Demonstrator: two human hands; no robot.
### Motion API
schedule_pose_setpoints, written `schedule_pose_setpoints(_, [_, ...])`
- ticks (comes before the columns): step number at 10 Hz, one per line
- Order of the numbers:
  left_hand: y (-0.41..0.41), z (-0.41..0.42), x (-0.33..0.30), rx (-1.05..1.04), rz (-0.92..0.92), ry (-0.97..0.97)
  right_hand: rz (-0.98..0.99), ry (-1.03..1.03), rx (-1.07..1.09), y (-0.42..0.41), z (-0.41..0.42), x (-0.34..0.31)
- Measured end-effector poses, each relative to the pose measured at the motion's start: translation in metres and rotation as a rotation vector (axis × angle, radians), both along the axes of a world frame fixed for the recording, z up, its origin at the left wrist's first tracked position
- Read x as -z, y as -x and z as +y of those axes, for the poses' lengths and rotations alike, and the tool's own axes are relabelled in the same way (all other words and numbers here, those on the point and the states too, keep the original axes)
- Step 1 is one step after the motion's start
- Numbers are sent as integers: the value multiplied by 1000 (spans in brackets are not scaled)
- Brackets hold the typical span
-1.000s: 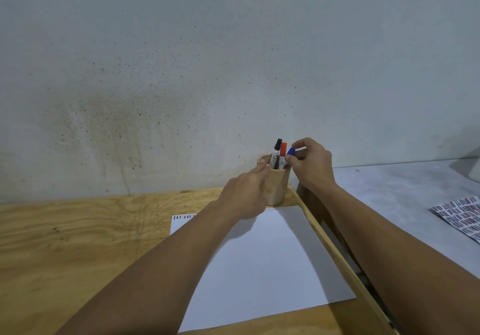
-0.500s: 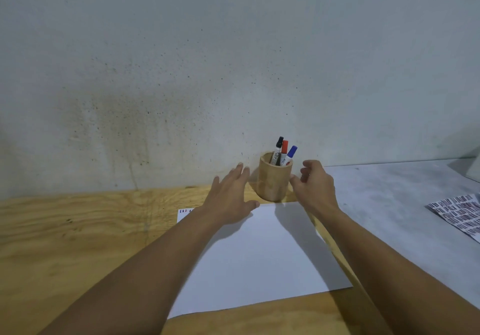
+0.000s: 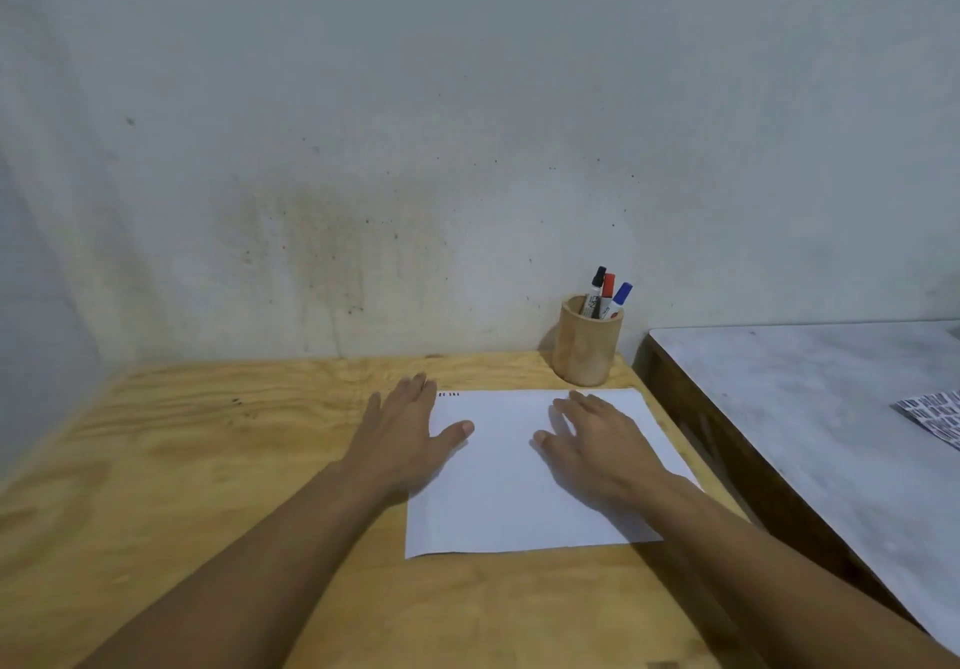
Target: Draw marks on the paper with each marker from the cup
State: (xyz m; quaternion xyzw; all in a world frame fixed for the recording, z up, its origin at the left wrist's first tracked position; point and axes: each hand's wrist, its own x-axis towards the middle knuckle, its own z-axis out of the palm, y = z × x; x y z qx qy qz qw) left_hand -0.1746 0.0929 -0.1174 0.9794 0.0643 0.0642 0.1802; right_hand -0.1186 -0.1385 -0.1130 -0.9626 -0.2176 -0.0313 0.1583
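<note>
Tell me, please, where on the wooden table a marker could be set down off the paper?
The wooden table is bare left of the left hand. It is crowded around the cup, between the paper and the wall.

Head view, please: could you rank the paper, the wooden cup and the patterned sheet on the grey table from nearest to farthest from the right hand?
1. Paper: directly beneath the right hand.
2. Wooden cup: just beyond the fingertips, by the wall.
3. Patterned sheet: far right, on the grey table.

A stained pale wall (image 3: 415,149) backs a plywood table (image 3: 182,460) beside a grey-topped table (image 3: 831,434).
</note>
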Motion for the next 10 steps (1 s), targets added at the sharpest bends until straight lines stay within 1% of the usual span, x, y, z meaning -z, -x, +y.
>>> schedule_pose_setpoints(1, [16,8,7,-7,24,-15,-29,46,-54,4,0,6])
schedule_pose_setpoints(3, [32,20,16,24,87,-70,9,68,-65,6,-3,10])
schedule_pose_setpoints(6, [34,20,23,17,29,-114,24,58,-69,0,-6,21])
schedule_pose_setpoints(7, [34,20,24,12,6,-110,-29,14,-60,0,-5,21])
schedule_pose_setpoints(8, [36,18,23,-23,-50,-137,-205,-106,-34,0,-7,23])
schedule_pose_setpoints(9, [47,12,14,-76,-111,-150,-280,-217,-42,5,-14,23])
schedule_pose_setpoints(10, [62,10,14,-86,-102,-127,-271,-370,-108,19,-23,19])
